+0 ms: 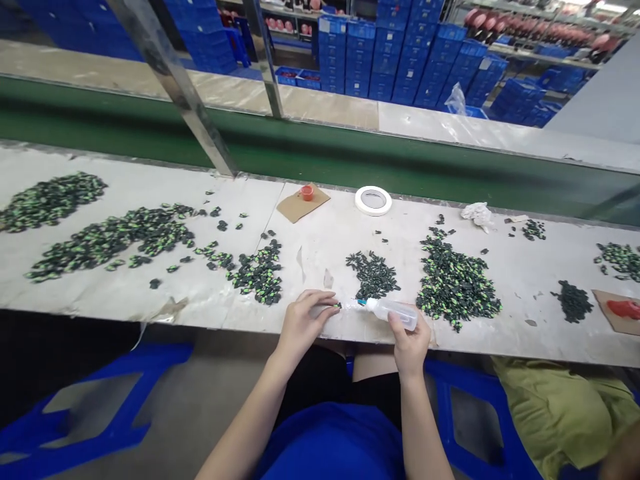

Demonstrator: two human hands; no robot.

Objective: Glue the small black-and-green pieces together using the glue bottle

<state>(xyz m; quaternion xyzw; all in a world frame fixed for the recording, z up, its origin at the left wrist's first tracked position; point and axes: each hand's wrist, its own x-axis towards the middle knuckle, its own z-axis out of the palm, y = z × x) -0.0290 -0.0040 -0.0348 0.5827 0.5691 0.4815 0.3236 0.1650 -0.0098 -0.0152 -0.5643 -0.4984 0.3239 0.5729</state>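
Observation:
My left hand [306,319] is closed at the table's near edge, thumb and fingers pinching a small black-and-green part [339,305]. In my right hand [413,343] is a clear plastic squeeze bottle [396,313], tilted nearly flat. Its blue nozzle tip [361,302] points left toward the part, with a short gap between them. Just beyond the tip lies a pile of small dark pieces [373,275]. A larger heap of black-and-green pieces [455,280] spreads to the right of the bottle, and another small heap [259,273] lies left of my left hand.
Larger heaps of black-and-green parts [120,237] cover the table's left side. Toward the back are a roll of white tape [373,201], cardboard [295,208] bearing a red cap-like item [307,193], and crumpled tissue [479,215]. A metal post [185,100] rises behind. Blue stools [470,407] stand below.

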